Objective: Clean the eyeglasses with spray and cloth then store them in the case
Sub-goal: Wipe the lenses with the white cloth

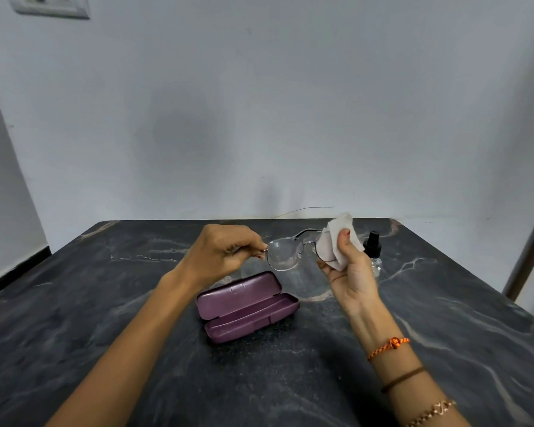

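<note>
Wiping is the step in hand. The left hand (225, 251) has its grip pinched on the hinge end of the eyeglasses (285, 252), held above the bench (74, 303); the right hand (349, 266) grasps the cloth (336, 241) folded over the other lens. Next likely comes rubbing the bare lens, then folding the frames into the open purple case (247, 306) below. The spray bottle (374, 251) stands just behind the right hand.

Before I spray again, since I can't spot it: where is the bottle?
In the head view, the bottle stands on the table at the far right, just behind the right hand holding the cloth.
</note>
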`<state>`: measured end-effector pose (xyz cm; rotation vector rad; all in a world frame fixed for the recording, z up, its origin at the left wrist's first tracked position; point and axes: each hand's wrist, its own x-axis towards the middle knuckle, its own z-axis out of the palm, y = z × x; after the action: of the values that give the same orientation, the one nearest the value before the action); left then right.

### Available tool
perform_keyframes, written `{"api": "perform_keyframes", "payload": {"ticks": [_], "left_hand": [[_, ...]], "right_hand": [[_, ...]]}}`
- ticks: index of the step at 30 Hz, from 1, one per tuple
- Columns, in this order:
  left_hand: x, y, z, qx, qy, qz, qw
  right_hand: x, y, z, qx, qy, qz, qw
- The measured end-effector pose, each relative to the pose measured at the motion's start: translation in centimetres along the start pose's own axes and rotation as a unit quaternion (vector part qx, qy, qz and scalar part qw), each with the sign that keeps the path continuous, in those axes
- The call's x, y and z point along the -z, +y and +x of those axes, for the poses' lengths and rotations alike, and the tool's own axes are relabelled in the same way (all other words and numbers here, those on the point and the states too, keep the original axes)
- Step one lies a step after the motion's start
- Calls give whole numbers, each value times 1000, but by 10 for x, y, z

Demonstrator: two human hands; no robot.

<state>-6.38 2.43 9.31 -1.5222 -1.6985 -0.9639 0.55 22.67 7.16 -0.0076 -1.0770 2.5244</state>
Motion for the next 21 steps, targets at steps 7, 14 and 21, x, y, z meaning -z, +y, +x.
{"api": "perform_keyframes", "payload": {"ticks": [7, 14, 21], "left_hand": [[-5, -1, -2, -2, -2, 9, 1000], [-5, -6, -5, 11, 9, -7, 1000], [-11, -6, -7, 22, 24, -41, 999]], "right_hand": [[3, 0, 5, 4, -57, -6, 998], [4, 5, 5, -33, -59, 131, 989], [1, 6, 4, -22, -92, 158, 983]]}}
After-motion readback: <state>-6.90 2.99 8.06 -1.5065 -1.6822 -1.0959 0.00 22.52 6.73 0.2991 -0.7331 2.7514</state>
